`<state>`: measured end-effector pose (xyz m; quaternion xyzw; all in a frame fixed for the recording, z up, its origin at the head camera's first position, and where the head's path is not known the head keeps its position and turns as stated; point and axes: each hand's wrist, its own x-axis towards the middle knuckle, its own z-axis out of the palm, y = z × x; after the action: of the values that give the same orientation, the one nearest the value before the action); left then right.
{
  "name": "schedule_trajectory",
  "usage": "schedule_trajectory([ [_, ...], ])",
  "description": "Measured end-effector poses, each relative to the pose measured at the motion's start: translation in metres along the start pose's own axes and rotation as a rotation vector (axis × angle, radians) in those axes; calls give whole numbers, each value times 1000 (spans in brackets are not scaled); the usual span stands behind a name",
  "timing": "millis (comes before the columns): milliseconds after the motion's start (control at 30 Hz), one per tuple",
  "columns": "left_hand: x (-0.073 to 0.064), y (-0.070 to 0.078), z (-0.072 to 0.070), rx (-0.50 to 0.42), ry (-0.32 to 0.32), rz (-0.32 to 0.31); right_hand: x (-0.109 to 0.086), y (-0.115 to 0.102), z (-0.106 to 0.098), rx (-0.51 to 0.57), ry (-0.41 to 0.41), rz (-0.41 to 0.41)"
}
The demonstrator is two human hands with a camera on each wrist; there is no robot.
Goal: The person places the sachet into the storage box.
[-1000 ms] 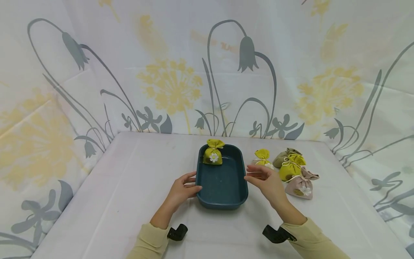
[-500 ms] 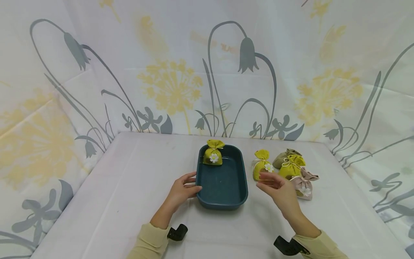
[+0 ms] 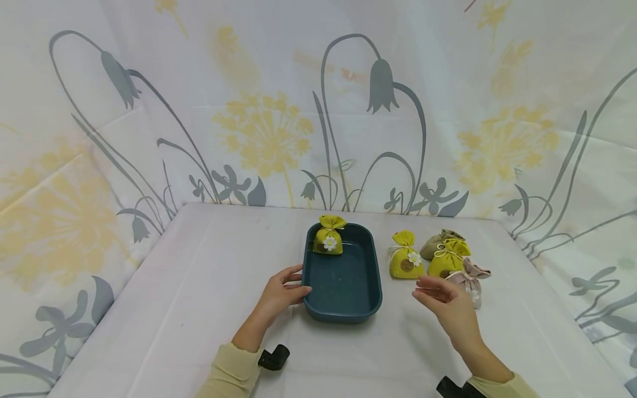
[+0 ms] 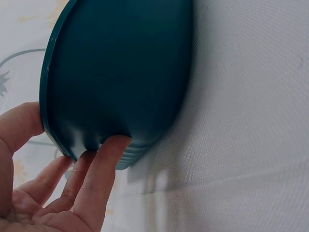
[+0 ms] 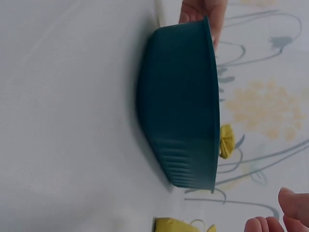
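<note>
A dark teal plastic tub sits on the white cloth, with a yellow drawstring pouch bearing a white flower at its far left corner. My left hand pinches the tub's left rim; in the left wrist view the thumb is at the rim and the fingers press the outer wall. Off to the tub's right hovers my right hand, holding nothing, its fingers loosely bent. Nearest to it are a second yellow pouch and a pink pouch, which it partly hides.
Behind the pink pouch stand another yellow pouch and an olive one, close together. A flower-printed cloth hangs along the back. A black wrist camera sits at the left cuff.
My right hand has drawn away from the tub's right side, moving right and nearer to me, which uncovers the second yellow pouch. The left hand and tub stay put.
</note>
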<state>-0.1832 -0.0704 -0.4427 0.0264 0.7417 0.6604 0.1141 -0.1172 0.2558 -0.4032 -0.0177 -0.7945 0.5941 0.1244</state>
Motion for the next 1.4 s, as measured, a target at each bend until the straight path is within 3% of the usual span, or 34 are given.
schedule_trajectory([
  [300, 0, -1, -1, -4, -4, 0, -6, 7, -14, -38, 61, 27],
  [433, -6, 9, -1, 1, -10, -3, -6, 14, -22, -77, 84, 57],
  [500, -11, 18, 0, 5, -11, -3, -2, 29, -28, -87, 85, 60],
  [600, -19, 29, 2, 8, -11, -1, 8, 69, -40, -101, 111, 55],
  [733, -19, 29, 2, 10, -7, -6, 17, 106, -53, -134, 164, 39],
  [1133, -19, 30, 2, 7, -13, -2, 22, 114, -68, -207, 299, -4],
  [1400, -1, 5, 0, -4, -9, -8, 29, 120, -80, -167, 380, 35],
])
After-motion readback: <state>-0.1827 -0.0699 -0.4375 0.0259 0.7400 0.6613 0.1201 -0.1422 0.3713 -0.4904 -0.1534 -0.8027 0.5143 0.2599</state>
